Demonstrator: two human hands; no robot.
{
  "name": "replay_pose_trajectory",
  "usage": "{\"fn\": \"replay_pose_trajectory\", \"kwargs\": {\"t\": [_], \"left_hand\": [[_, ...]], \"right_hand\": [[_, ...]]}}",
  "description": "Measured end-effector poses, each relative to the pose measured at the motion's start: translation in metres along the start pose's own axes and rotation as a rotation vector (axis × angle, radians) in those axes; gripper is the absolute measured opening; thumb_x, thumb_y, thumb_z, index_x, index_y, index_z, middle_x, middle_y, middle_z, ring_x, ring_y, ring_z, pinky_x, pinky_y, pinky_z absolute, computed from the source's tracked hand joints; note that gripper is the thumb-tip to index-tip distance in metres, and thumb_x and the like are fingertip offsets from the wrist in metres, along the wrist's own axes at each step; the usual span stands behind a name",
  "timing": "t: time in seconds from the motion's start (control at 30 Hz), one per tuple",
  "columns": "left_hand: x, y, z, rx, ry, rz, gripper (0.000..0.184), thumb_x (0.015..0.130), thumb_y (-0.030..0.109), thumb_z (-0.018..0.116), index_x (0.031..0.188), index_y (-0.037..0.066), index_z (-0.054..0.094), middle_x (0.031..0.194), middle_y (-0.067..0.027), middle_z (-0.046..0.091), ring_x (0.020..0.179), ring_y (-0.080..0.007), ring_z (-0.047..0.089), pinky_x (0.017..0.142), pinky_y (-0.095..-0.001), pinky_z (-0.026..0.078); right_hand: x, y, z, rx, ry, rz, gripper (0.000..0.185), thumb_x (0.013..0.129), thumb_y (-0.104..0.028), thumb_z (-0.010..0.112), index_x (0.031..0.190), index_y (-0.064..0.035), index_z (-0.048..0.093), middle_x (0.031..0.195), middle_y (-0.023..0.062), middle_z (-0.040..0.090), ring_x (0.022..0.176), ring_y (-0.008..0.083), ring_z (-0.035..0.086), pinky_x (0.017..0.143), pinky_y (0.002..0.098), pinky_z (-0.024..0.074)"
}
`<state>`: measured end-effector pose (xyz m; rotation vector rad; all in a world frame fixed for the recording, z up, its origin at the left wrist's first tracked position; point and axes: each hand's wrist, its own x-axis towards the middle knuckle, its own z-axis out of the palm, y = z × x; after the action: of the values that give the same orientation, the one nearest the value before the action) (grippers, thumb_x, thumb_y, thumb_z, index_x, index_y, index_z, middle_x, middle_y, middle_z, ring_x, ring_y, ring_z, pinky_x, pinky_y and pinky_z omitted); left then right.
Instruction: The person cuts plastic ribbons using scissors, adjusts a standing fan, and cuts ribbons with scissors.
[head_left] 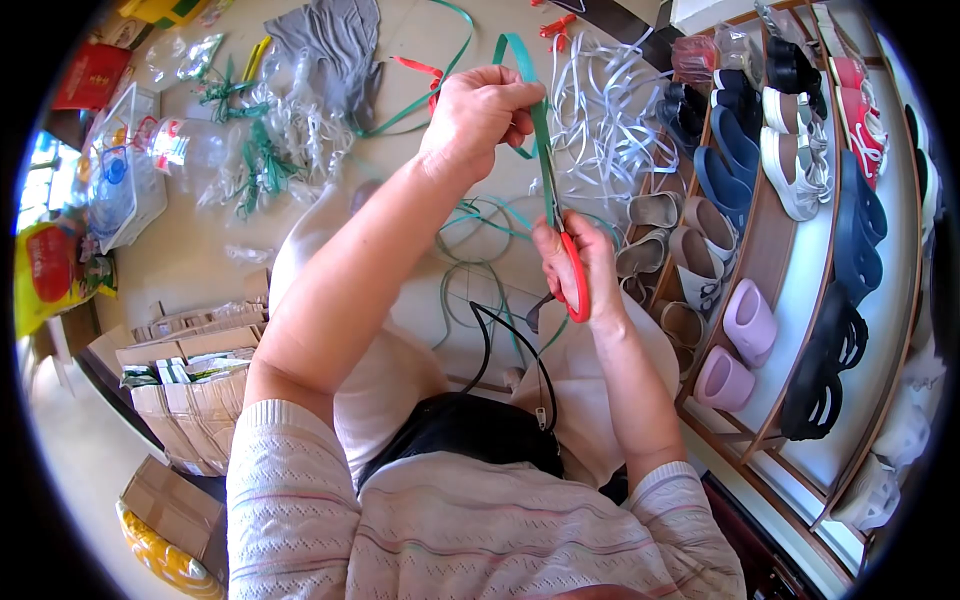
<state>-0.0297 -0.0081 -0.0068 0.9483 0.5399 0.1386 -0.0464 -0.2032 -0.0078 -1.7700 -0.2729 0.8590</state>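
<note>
My left hand point(478, 118), raised ahead of me, pinches a flat green plastic strap point(541, 128) between thumb and fingers. One loop of the strap rises above that hand, and a length hangs down toward the scissors. Red-handled scissors point(576, 280) are in my right hand point(592, 255), which is closed round the handles. Their blades point up and lie along the hanging strap; whether they are cutting into it I cannot tell. More green strap lies in loose coils point(470, 275) on the floor between my legs.
A heap of white straps point(610, 110) lies ahead right, beside a rack of shoes point(770, 230). Clear plastic and green knotted strips point(265, 165) lie left, near a grey cloth point(330, 45). A cardboard box point(190, 400) stands at lower left, a white basket point(140, 190) above it.
</note>
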Motion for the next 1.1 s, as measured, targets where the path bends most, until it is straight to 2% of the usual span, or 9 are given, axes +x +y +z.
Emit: {"fn": "replay_pose_trajectory", "kwargs": {"t": [0.1, 0.3, 0.5, 0.6, 0.63, 0.73, 0.83, 1.1], "left_hand": [[-0.01, -0.007, 0.008, -0.014, -0.03, -0.012, 0.014, 0.078, 0.01, 0.066, 0.074, 0.005, 0.053, 0.058, -0.0023, 0.053, 0.045, -0.0104, 0.05, 0.043, -0.0225, 0.038], [-0.008, -0.005, 0.007, 0.006, -0.019, -0.036, 0.015, 0.077, 0.011, 0.066, 0.075, 0.004, 0.053, 0.059, -0.0027, 0.053, 0.046, -0.0103, 0.05, 0.043, -0.0223, 0.038], [-0.003, 0.0, 0.002, 0.011, -0.026, -0.005, 0.015, 0.077, 0.011, 0.066, 0.074, 0.004, 0.053, 0.058, -0.0026, 0.053, 0.046, -0.0097, 0.05, 0.042, -0.022, 0.037], [-0.01, -0.006, 0.007, -0.01, -0.041, 0.006, 0.016, 0.077, 0.011, 0.066, 0.074, 0.005, 0.053, 0.058, -0.002, 0.053, 0.046, -0.0091, 0.05, 0.043, -0.0218, 0.038], [-0.011, -0.007, 0.009, -0.019, -0.044, 0.008, 0.016, 0.077, 0.011, 0.066, 0.073, 0.005, 0.052, 0.058, -0.0018, 0.053, 0.046, -0.009, 0.051, 0.043, -0.0217, 0.039], [-0.012, -0.006, 0.009, 0.007, -0.04, 0.007, 0.016, 0.077, 0.011, 0.067, 0.073, 0.006, 0.052, 0.059, -0.0013, 0.054, 0.046, -0.0086, 0.051, 0.043, -0.0216, 0.039], [-0.013, -0.007, 0.009, 0.0, -0.046, 0.017, 0.016, 0.077, 0.011, 0.067, 0.073, 0.005, 0.052, 0.06, -0.0014, 0.054, 0.046, -0.0085, 0.051, 0.042, -0.0216, 0.039], [-0.015, -0.003, 0.01, 0.016, -0.02, 0.011, 0.016, 0.077, 0.011, 0.066, 0.073, 0.005, 0.053, 0.059, -0.0021, 0.054, 0.046, -0.009, 0.051, 0.043, -0.0216, 0.039]], "right_hand": [[0.004, 0.0, 0.001, 0.064, 0.027, -0.069, 0.025, 0.085, -0.03, 0.062, 0.084, -0.0059, 0.055, 0.05, -0.0074, 0.041, 0.04, 0.0012, 0.033, 0.036, 0.0185, 0.0241], [0.0, -0.006, -0.003, 0.016, -0.017, 0.02, 0.027, 0.085, -0.031, 0.062, 0.086, -0.0049, 0.055, 0.051, -0.0069, 0.041, 0.04, 0.0014, 0.034, 0.036, 0.0182, 0.0257], [0.0, 0.005, 0.002, 0.069, -0.008, -0.016, 0.026, 0.085, -0.03, 0.062, 0.088, -0.0053, 0.055, 0.054, -0.0061, 0.044, 0.042, 0.0017, 0.036, 0.038, 0.0177, 0.0286], [0.005, 0.0, -0.001, 0.109, -0.004, -0.046, 0.025, 0.085, -0.029, 0.061, 0.091, -0.0055, 0.055, 0.061, -0.0057, 0.047, 0.047, 0.0016, 0.039, 0.041, 0.0175, 0.0315], [0.004, -0.002, -0.004, 0.09, -0.019, -0.003, 0.026, 0.085, -0.028, 0.062, 0.094, -0.0047, 0.054, 0.067, -0.0056, 0.048, 0.054, 0.0018, 0.041, 0.047, 0.0171, 0.0346], [0.005, -0.004, -0.001, 0.091, -0.001, -0.082, 0.026, 0.085, -0.027, 0.062, 0.094, -0.004, 0.054, 0.066, -0.0061, 0.046, 0.058, 0.0025, 0.04, 0.053, 0.0174, 0.0345], [0.005, -0.003, -0.004, 0.056, -0.009, -0.055, 0.027, 0.085, -0.027, 0.063, 0.093, -0.0029, 0.054, 0.067, -0.0055, 0.046, 0.061, 0.003, 0.039, 0.056, 0.0178, 0.0332], [0.002, -0.002, -0.002, -0.099, 0.069, -0.074, 0.027, 0.084, -0.028, 0.064, 0.081, -0.0025, 0.056, 0.061, -0.0042, 0.044, 0.058, 0.0055, 0.037, 0.053, 0.0197, 0.0324]]}}
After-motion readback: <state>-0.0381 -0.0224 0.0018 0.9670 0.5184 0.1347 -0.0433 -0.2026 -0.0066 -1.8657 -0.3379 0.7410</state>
